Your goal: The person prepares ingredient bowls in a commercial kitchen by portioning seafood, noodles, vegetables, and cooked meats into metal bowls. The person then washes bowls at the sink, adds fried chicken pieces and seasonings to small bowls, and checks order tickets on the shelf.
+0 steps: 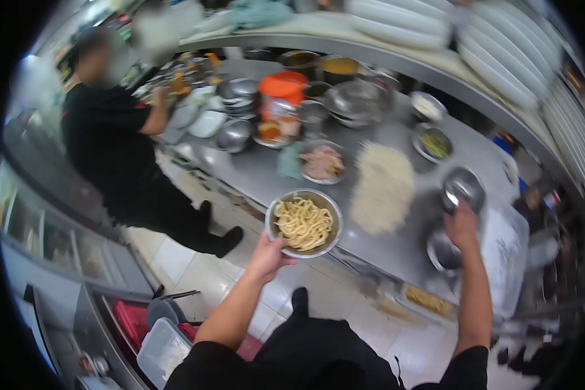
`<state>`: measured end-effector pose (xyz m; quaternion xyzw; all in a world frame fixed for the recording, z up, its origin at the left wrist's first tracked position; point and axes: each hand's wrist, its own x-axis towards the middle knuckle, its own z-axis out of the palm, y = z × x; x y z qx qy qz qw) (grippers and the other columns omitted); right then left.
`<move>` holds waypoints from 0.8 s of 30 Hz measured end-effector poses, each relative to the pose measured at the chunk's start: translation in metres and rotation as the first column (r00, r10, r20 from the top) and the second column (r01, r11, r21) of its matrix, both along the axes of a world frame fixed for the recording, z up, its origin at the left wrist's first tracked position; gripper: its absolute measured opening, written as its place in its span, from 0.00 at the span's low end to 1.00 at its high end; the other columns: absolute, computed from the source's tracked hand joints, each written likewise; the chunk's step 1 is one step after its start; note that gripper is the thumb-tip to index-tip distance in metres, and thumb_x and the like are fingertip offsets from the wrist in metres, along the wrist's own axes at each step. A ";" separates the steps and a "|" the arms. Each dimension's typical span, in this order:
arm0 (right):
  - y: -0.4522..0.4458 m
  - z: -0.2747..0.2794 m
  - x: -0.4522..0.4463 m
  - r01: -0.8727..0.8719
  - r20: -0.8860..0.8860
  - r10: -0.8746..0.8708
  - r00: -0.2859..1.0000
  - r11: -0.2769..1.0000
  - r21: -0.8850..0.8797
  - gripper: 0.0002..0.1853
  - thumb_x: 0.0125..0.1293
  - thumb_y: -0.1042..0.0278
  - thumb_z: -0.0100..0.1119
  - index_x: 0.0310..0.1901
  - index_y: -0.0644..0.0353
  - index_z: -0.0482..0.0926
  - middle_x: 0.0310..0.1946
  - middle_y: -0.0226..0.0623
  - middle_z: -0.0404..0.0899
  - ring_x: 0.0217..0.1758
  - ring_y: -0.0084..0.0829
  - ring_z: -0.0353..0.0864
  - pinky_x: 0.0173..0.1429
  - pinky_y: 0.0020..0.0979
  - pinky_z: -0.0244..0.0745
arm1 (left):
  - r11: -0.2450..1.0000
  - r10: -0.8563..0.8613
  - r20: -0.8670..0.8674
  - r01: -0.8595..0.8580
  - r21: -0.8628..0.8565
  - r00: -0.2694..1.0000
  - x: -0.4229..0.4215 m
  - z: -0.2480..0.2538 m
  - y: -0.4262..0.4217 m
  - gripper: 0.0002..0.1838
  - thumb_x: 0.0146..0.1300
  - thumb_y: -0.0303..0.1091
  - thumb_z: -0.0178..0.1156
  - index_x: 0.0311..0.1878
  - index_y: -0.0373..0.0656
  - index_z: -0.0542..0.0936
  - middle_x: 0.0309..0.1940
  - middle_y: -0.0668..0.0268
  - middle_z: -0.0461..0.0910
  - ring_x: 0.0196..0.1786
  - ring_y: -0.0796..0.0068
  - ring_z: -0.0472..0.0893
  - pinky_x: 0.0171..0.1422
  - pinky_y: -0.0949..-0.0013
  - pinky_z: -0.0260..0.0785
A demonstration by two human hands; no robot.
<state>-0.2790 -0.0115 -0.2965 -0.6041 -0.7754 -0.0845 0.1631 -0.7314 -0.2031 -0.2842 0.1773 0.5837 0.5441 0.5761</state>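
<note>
In my left hand [271,259] is a round metal bowl [337,224], its rim gripped between thumb and fingers, over the front edge of the table. Thick pale noodles [303,223] fill it. My right hand [461,226] reaches to the table's right side, fingers closed at the near rim of a metal bowl [465,182]; the fingertips are partly blurred. A second metal bowl [441,252] stands beside that wrist. Between the hands, a patch of white flour [382,188] lies on the metal table [344,244]. A bowl of pale pink meat pieces [323,162] stands left of the flour.
Bowls with green pieces [435,144] and white contents [428,107] stand behind the flour. Stacked metal bowls [354,101] and an orange container [283,86] sit farther back. White plates [400,19] line the shelf above. A person in black [110,130] works at the left.
</note>
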 end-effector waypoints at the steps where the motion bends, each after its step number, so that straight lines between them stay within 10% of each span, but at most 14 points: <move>1: 0.009 0.019 -0.008 0.125 0.065 -0.112 0.992 0.960 -0.252 0.29 0.60 0.64 0.61 0.63 0.65 0.72 0.54 0.52 0.80 0.59 0.51 0.78 0.66 0.47 0.71 | 0.998 0.062 0.006 -0.062 0.010 0.998 -0.015 -0.008 0.014 0.26 0.67 0.24 0.49 0.68 0.46 0.61 0.52 0.55 0.79 0.39 0.65 0.85 0.33 0.67 0.83; 4: 0.043 -0.003 0.012 0.288 0.291 -0.186 0.939 0.886 -0.363 0.17 0.62 0.61 0.55 0.50 0.57 0.82 0.48 0.49 0.83 0.58 0.48 0.79 0.70 0.51 0.64 | 0.996 0.080 0.115 -0.085 0.037 0.990 -0.051 -0.044 0.055 0.24 0.71 0.27 0.51 0.68 0.46 0.61 0.53 0.56 0.78 0.42 0.65 0.85 0.39 0.66 0.83; 8: 0.035 0.032 0.006 0.208 0.091 -0.187 0.978 0.887 -0.413 0.14 0.56 0.61 0.65 0.38 0.63 0.85 0.35 0.53 0.83 0.41 0.53 0.83 0.47 0.47 0.77 | 0.994 0.007 0.265 -0.035 0.101 0.964 -0.064 -0.058 0.086 0.23 0.73 0.34 0.56 0.66 0.39 0.61 0.56 0.56 0.78 0.48 0.61 0.84 0.51 0.62 0.82; 17: 0.020 0.064 -0.035 0.085 -0.140 -0.077 0.987 0.995 0.057 0.09 0.58 0.69 0.66 0.31 0.67 0.80 0.29 0.53 0.79 0.34 0.55 0.79 0.40 0.46 0.72 | 0.960 -0.271 0.202 0.281 -0.020 0.941 -0.099 -0.069 0.037 0.29 0.73 0.41 0.58 0.69 0.35 0.64 0.56 0.55 0.79 0.57 0.61 0.81 0.61 0.59 0.77; 20: -0.046 0.107 -0.129 -0.176 -0.234 0.182 0.955 0.983 0.043 0.03 0.58 0.77 0.64 0.31 0.66 0.81 0.31 0.50 0.80 0.36 0.52 0.79 0.43 0.44 0.73 | 0.937 -0.346 0.113 0.350 -0.019 0.931 -0.097 -0.055 -0.018 0.30 0.72 0.41 0.59 0.70 0.34 0.65 0.56 0.52 0.80 0.51 0.61 0.84 0.56 0.62 0.79; 24: -0.129 0.090 -0.230 -0.728 -0.028 0.728 0.685 0.686 0.007 0.20 0.42 0.74 0.69 0.42 0.58 0.82 0.40 0.36 0.83 0.39 0.38 0.81 0.42 0.40 0.73 | 0.928 -0.335 0.160 0.295 0.229 0.929 -0.073 -0.030 -0.075 0.42 0.68 0.44 0.63 0.77 0.40 0.53 0.62 0.53 0.74 0.49 0.64 0.85 0.50 0.69 0.76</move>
